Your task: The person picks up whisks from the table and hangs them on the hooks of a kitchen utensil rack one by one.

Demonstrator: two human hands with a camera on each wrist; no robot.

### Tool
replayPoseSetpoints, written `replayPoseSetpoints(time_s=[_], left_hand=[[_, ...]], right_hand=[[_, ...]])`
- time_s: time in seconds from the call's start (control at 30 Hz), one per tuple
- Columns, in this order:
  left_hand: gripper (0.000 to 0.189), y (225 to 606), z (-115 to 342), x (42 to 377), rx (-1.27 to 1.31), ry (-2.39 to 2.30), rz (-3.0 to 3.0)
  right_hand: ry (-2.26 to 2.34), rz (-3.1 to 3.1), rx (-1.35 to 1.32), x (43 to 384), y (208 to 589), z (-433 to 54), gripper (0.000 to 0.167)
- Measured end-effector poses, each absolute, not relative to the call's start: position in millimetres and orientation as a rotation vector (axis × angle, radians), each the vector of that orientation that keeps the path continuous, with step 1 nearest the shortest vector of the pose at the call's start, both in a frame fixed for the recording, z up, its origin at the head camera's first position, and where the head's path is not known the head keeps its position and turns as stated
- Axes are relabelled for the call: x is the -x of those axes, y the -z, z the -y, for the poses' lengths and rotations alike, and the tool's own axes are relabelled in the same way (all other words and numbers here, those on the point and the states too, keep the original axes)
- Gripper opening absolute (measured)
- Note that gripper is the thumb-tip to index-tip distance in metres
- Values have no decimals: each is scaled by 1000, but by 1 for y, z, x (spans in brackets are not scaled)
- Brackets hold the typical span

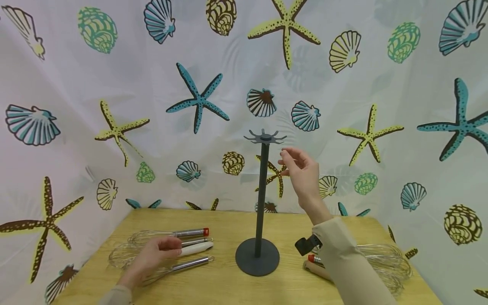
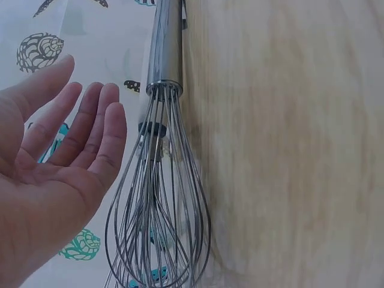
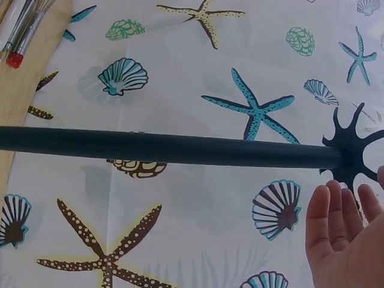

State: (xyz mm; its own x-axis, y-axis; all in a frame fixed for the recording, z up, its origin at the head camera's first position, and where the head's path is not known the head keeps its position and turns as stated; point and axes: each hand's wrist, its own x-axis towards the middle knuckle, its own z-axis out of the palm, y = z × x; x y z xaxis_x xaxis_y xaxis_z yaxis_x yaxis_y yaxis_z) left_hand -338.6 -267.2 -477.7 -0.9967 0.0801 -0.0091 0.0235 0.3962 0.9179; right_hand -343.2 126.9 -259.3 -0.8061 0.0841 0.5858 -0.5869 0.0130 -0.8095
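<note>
Head view: dark stand (image 1: 262,190) set upright mid-table, round base (image 1: 257,267) laid flat, hooks (image 1: 251,137) spread at top.
Hooks: no whisk seen hung on any; judged an early stage, with the stand in place and all visible whisks left on the table (image 1: 228,288).
Left whisks: several laid left of the stand, handles pointed right; red-ended whisk (image 1: 192,232) placed far, white-handled whisk (image 1: 196,248) nearer, silver-handled whisk (image 1: 192,264) nearest.
Right whisks (image 1: 392,258): grouped right of the stand, loops turned right; wooden handle (image 1: 316,270) seen at near side.
Whisk count: cannot be told; wires overlapped, parts covered.
Left hand (image 1: 154,254): held over left whisks, fingers relaxed, nothing gripped; touch on white handle cannot be told.
Right hand (image 1: 304,173): raised just right of and below the hooks, fingers loosely bent, thumb apart, nothing held.
In the way: left loops partly hidden by left hand, right group crossed by right sleeve (image 1: 354,267); wires judged likely to snag if one whisk is lifted.
Around: shell-and-starfish cloth (image 1: 228,63) hung at far, left and right sides; black device (image 1: 308,244) worn at right wrist.
</note>
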Motion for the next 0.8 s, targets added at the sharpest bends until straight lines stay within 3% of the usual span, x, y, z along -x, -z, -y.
replayPoseSetpoints(time_s=[0.63,0.8], left_hand=[[48,480,271,343,-333,-1640,-2488],[43,483,271,345,-399,-1578,-2513]], right_hand=[[-1913,1776,-499,344,233,-124,32],[-1958,1772,-510,344,231,-123,33]])
